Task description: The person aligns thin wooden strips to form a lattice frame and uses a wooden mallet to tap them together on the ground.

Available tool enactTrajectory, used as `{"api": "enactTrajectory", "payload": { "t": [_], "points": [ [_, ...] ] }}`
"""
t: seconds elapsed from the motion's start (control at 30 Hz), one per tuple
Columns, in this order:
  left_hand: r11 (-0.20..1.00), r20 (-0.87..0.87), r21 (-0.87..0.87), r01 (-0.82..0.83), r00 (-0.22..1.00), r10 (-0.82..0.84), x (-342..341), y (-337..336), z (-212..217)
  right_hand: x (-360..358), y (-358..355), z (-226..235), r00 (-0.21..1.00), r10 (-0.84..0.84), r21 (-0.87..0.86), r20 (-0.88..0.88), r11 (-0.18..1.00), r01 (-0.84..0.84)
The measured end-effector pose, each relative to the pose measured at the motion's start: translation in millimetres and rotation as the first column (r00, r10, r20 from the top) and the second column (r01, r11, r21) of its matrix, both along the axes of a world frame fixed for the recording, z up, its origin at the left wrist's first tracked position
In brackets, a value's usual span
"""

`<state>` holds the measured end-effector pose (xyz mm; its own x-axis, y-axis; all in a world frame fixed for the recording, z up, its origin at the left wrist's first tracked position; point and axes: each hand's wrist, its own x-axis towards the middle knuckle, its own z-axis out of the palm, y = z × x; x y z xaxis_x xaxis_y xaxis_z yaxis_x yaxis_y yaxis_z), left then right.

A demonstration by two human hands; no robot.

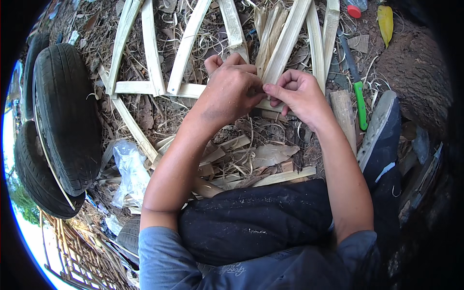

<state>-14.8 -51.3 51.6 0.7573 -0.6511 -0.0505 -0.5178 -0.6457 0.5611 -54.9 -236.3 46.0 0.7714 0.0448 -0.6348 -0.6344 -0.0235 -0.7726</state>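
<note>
Ground: earth (316,159) littered with shavings and leaves carries everything; the litter blurs where offcuts end and soil begins.
Tyres: standing and leaning at the left of the frame, seemingly parked aside; the rear ones (26,169) are partly covered by the front one (65,116).
Leg: folded across the lower middle (256,212), apparently to bring the hands low over the wood; it hides the ground beneath.
Slats: pale lengths (191,46) fanned across the upper middle, their near ends meeting the crossbar, probably so that they can be fixed there one by one; the far ends are cut off by the upper edge.
Crossbar: a pale strip (135,87) running sideways under the slats' near ends, seemingly to tie them in a row; its middle disappears behind the left hand.
Bag: clear plastic (130,169), crumpled at lower left; contents, if any, cannot be made out.
Left hand: bent over the crossbar (232,87), likely steadying the joint; its underside is hidden, so its exact grip cannot be told.
Right hand: thumb and forefinger pinched together (299,94) beside the left, as if for fine work; what lies between them is too small to identify.
Knife: green handle (360,106) toward the person, at right, perhaps kept handy.
Leaf: yellow (385,24), upper right, apparently just fallen litter.
Cap: red (354,10), its bottle cut off above.
</note>
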Motion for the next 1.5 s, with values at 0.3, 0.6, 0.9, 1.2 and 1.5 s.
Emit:
{"api": "enactTrajectory", "payload": {
  "t": [0.3, 0.6, 0.9, 1.2, 1.5],
  "points": [
    [0.999, 0.02, 0.02, 0.028, 0.999, -0.028, -1, 0, 6, -3, -5, -6, 0.995, -0.054, 0.003, 0.082, 0.999, 0.054],
    [0.989, 0.171, 0.15, 0.01, 0.985, -0.036, -16, -11, 11, -36, 5, 2, 0.979, -0.119, -0.084, 0.166, 0.987, 0.134],
    [0.994, 0.033, -0.106, -0.026, 0.999, 0.029, -6, -2, 17, -34, 13, 9, 0.965, -0.186, 0.093, 0.184, 0.981, 0.172],
    [0.997, 0.093, -0.048, -0.066, 0.993, 0.07, -1, 5, 12, -21, 9, -12, 0.79, 0.157, -0.333, 0.593, 0.941, 0.064],
    [0.998, 0.103, -0.002, -0.068, 0.992, 0.068, -4, 3, 9, -16, 7, 5, 0.623, 0.522, -0.65, 0.582, 0.759, -0.028]
  ]
}}
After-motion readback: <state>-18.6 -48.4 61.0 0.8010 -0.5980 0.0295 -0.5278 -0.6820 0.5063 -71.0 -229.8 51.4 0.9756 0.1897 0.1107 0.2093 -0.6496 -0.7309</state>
